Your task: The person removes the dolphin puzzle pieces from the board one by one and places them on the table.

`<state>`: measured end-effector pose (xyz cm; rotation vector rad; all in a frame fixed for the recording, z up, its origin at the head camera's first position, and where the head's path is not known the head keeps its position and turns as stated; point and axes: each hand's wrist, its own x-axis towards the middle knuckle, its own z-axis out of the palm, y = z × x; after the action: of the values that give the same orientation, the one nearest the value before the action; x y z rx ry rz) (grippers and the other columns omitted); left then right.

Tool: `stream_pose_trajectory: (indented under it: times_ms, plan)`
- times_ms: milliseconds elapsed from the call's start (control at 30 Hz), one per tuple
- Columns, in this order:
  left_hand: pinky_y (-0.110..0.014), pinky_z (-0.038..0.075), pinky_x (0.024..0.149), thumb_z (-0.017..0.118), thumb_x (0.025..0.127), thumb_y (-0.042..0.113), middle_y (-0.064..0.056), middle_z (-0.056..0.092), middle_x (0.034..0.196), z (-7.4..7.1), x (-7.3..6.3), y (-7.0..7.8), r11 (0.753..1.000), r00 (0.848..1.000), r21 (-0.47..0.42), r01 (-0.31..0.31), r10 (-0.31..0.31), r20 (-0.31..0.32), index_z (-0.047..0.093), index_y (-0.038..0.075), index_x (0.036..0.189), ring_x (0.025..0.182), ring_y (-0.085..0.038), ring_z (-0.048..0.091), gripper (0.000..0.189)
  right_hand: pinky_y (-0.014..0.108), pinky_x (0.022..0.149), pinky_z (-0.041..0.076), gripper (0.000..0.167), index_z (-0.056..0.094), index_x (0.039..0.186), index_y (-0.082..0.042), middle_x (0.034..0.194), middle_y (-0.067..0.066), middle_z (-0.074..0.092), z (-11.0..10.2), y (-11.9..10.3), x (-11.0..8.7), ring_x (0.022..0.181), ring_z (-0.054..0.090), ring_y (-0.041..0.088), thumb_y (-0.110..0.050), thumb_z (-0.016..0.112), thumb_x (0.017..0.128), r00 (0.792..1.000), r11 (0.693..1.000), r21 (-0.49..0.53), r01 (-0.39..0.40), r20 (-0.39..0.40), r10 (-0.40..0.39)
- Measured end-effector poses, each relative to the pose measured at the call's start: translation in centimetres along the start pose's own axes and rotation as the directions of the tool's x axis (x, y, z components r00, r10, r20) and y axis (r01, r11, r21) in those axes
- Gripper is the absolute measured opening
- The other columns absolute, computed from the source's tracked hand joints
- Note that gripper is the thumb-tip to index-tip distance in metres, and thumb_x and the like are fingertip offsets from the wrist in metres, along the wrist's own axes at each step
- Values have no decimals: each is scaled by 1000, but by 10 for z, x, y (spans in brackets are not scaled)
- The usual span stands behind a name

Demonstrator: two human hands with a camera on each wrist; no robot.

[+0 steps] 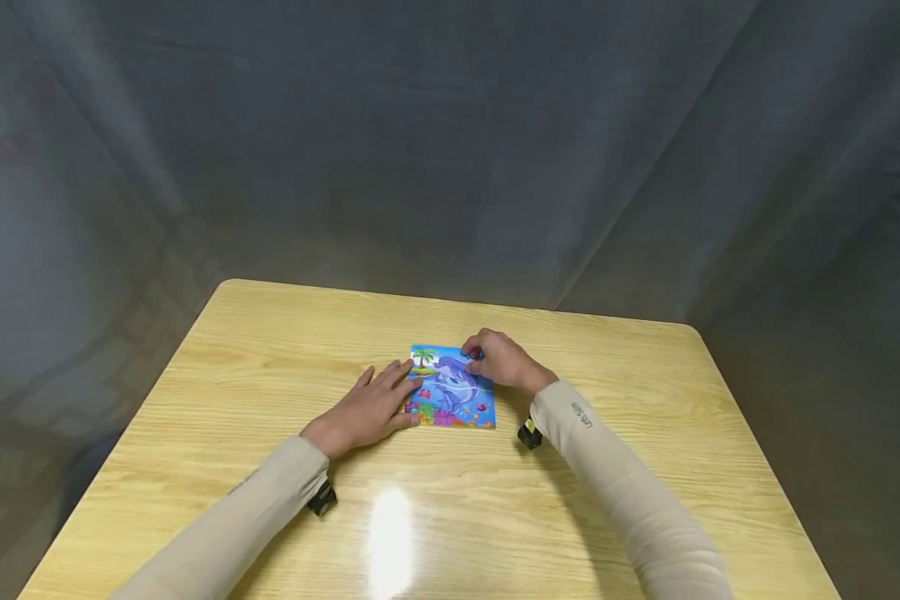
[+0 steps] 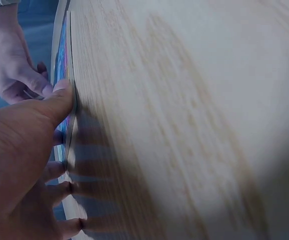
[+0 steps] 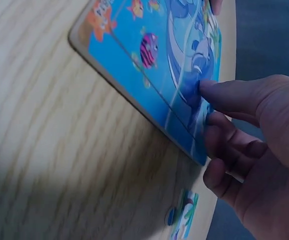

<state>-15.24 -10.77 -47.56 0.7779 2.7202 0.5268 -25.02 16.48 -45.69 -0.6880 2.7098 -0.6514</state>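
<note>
A flat square jigsaw puzzle (image 1: 450, 392) with a dolphin, palm tree and sea-bed picture lies on the table. My left hand (image 1: 371, 408) rests along its left side, fingers spread and fairly straight. In the left wrist view, the left thumb (image 2: 62, 95) lies on the puzzle's near edge. My right hand (image 1: 506, 362) is at the upper right part of the puzzle. There the right thumb (image 3: 217, 92) presses on the dolphin, with the other fingers curled at the far edge. Thin seams between pieces show in the right wrist view.
The puzzle lies on a light wood table (image 1: 270, 333) with rounded far corners. Beside the puzzle, a small picture-printed piece (image 3: 187, 212) lies under the right hand. A grey curtain (image 1: 420, 167) hangs behind the table. Light glares off the tabletop near the front.
</note>
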Motion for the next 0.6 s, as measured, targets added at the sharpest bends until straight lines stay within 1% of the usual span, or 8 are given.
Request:
stream_pose_trajectory:
  times_ms: [133,267,433,600]
  plan:
    - [-72,16,132,55,109,52,-14,18,180,0,-1,-2,1000,1000,0,-4,4,3,39,13,166,168,-40,16,70,40,95,59,28,76,125,-5,114,11,70,3,-6,0,103,67,23,-12,77,99,1000,1000,5,-8,22,8]
    - [-72,16,132,54,109,52,-14,17,181,1,0,-1,1000,1000,-2,-7,7,7,39,14,167,168,-40,15,71,41,96,60,27,76,125,-5,116,12,70,2,-8,0,104,67,23,-11,78,98,1000,1000,-4,-5,23,5]
    - [-72,16,132,55,109,51,-14,17,180,1,0,-1,1000,1000,0,-7,7,-1,39,14,167,168,-40,15,71,43,99,59,30,75,127,-3,118,13,69,2,-12,0,104,66,24,-11,77,98,1000,999,-37,8,31,-7]
    - [-72,16,131,56,109,50,-15,18,180,3,0,-1,1000,1000,-4,-17,17,1,40,13,166,168,-41,16,70,45,102,58,35,72,134,-3,124,12,67,3,-17,-3,107,65,24,-14,75,101,998,995,-95,1,64,5]
